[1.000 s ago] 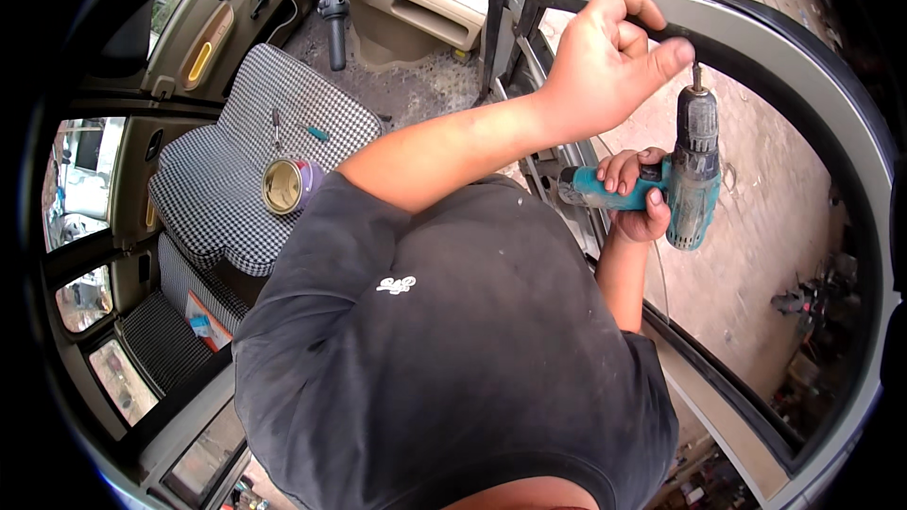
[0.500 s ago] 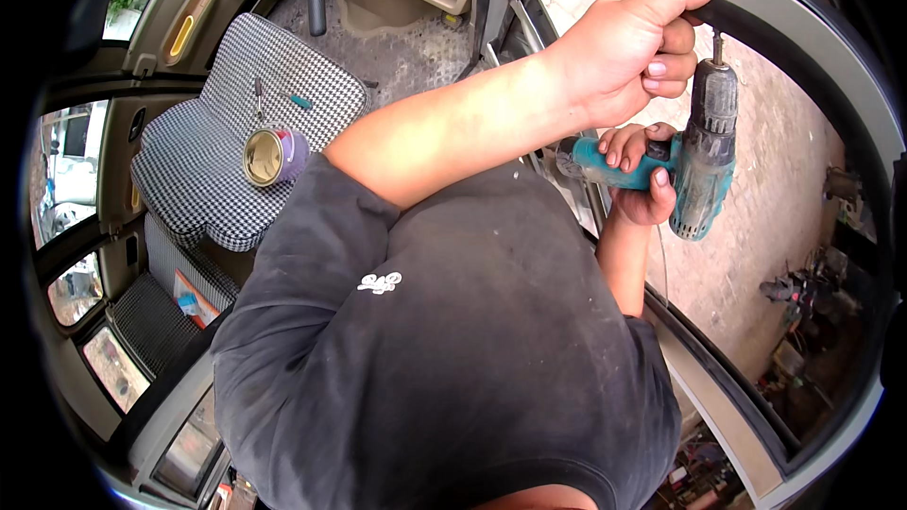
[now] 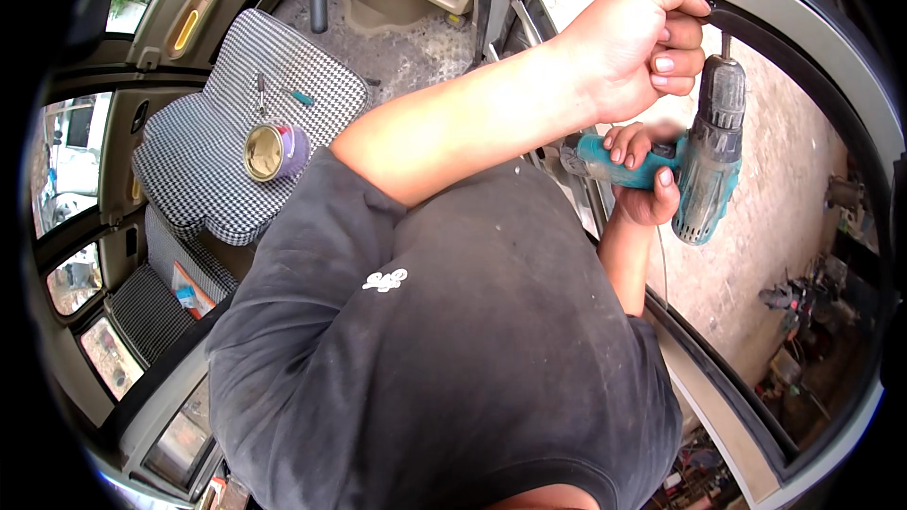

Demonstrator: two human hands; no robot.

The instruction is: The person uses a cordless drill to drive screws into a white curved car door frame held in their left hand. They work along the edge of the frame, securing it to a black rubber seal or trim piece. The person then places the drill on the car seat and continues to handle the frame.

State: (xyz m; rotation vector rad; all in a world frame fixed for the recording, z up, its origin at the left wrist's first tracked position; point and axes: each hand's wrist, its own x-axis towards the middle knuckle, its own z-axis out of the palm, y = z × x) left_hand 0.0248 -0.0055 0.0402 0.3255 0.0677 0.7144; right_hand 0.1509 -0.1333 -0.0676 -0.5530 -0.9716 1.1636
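Note:
My right hand (image 3: 642, 170) is wrapped round the handle of a teal and black cordless drill (image 3: 710, 151). The drill's chuck points up, and its bit (image 3: 726, 44) reaches the dark inner edge of the window frame (image 3: 756, 28). Beside that tip is my left hand (image 3: 652, 47), its fingers curled and its thumb bent against the frame's edge. Whatever the left fingers may hold is hidden.
Left of me is a checked seat (image 3: 274, 57) bearing an open tin (image 3: 274, 152), a screwdriver (image 3: 261, 94) and a small teal-handled tool (image 3: 300, 96). A black-gripped lever (image 3: 317, 0) stands ahead. Dark machinery parts (image 3: 803, 297) lie outside at the right.
The drill has shifted slightly right and down in my right hand. My left thumb, stretched out before, is now bent down against the frame.

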